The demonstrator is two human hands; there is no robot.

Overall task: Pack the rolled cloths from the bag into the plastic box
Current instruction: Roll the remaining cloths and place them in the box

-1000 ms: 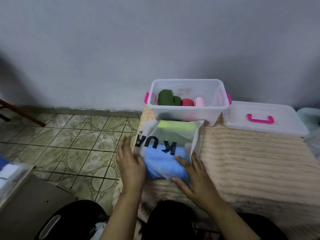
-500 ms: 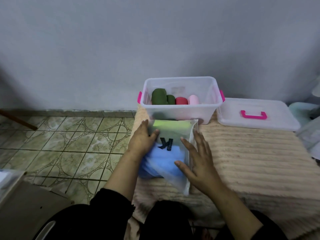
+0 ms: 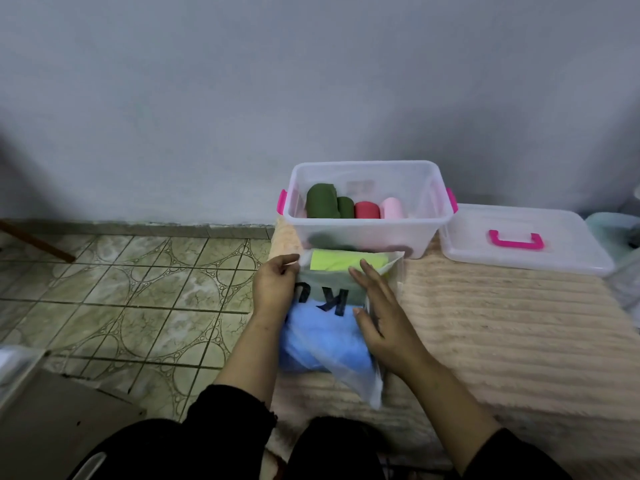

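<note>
A translucent plastic bag (image 3: pixel 332 296) with black letters lies on the beige blanket, its mouth toward the clear plastic box (image 3: pixel 367 233). A lime-green cloth (image 3: pixel 343 262) shows at the bag's mouth and a blue cloth (image 3: pixel 322 337) fills its near end. My left hand (image 3: pixel 275 289) pinches the bag's left mouth edge. My right hand (image 3: pixel 381 313) lies flat with straight fingers on the bag's right side. In the box stand two dark green rolls (image 3: pixel 322 206), a red roll (image 3: pixel 366 210) and a pink roll (image 3: pixel 392 208).
The box's clear lid (image 3: pixel 519 251) with a pink handle lies to the right of the box on the beige blanket (image 3: pixel 502 323). Tiled floor (image 3: pixel 138 289) lies to the left, a grey wall rises behind. A grey object (image 3: pixel 52 420) sits at lower left.
My left hand slid up to the bag's mouth and took its edge. My right hand moved further onto the bag toward the mouth. The lime-green cloth shows more plainly.
</note>
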